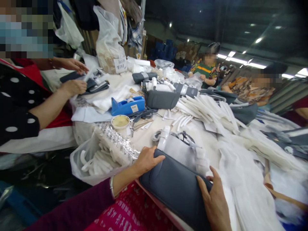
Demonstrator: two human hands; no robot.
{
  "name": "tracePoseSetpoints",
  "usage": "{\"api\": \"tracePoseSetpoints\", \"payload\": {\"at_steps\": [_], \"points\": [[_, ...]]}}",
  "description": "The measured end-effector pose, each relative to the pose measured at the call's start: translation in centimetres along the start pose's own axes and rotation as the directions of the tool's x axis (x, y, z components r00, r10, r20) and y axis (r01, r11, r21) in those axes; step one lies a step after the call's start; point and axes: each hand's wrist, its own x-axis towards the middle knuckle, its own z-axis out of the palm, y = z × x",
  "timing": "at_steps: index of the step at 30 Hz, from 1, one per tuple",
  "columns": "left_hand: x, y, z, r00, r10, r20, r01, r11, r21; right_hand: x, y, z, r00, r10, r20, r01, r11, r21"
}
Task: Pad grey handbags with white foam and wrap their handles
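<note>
Grey padded pouch [174, 189] lying between your hands

Head view: the pouch sits at the near edge of the table [149, 136], its long axis sloping down to the right. Your left hand [150, 160] lies spread across its upper left edge, with a narrow, open grip. Your right hand [213, 200] is at the right end, thumb raised over the rim; you cannot tell whether it clasps. Both hands touch the pouch, the left nearer its top seam. A pale grey panel with white straps [180, 154] touches the far edge. Left of your arm, a clear bag of white strips [88, 163] sits beside a silver foil strip [115, 144]. Farther off are a blue tape dispenser [127, 106] and a co-worker's hand [73, 65].
</note>
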Motion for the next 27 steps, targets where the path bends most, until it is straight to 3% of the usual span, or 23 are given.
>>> {"api": "tracePoseSetpoints", "payload": {"at_steps": [1,3,6,8,10,13,14,18,23,27], "points": [[0.0,0.0,-0.1,1.0,0.002,0.001,-0.002,1.0,0.024,0.2,-0.7,0.0,0.992,-0.104,-0.07,0.096,0.989,-0.111],[-0.1,-0.1,-0.1,1.0,0.0,0.004,0.0,0.999,0.037,0.7,-2.8,0.3,0.919,-0.372,-0.133,0.335,0.912,-0.235],[-0.5,-0.3,-0.3,1.0,0.012,0.016,-0.012,1.0,-0.027,1.6,-6.6,2.1,0.742,-0.667,0.066,0.67,0.737,-0.086],[-0.6,-0.5,-0.6,0.999,0.001,0.035,0.002,0.996,-0.087,2.0,-8.4,3.9,0.675,-0.709,0.204,0.724,0.69,0.005],[-0.3,-0.6,-1.1,0.999,-0.032,-0.035,0.028,0.993,-0.112,2.2,-9.0,5.5,0.684,-0.683,0.256,0.71,0.704,-0.018],[1.4,-0.4,-1.9,0.969,-0.048,-0.242,0.032,0.997,-0.07,2.3,-8.6,6.7,0.689,-0.675,0.264,0.714,0.696,-0.082],[2.2,-0.2,-1.9,0.967,-0.053,-0.25,0.042,0.998,-0.049,2.4,-8.4,6.9,0.683,-0.678,0.273,0.72,0.688,-0.095],[5.4,1.3,-1.2,0.986,-0.121,-0.11,0.124,0.992,0.016,2.7,-8.4,6.7,0.675,-0.647,0.354,0.716,0.691,-0.103],[5.9,3.1,-0.1,0.977,-0.096,-0.191,0.112,0.991,0.071,3.2,-8.9,6.6,0.688,-0.606,0.401,0.684,0.725,-0.079],[5.0,3.7,-0.2,0.967,0.013,-0.255,0.011,0.996,0.091,3.4,-8.9,6.6,0.691,-0.606,0.395,0.673,0.739,-0.043]]}}
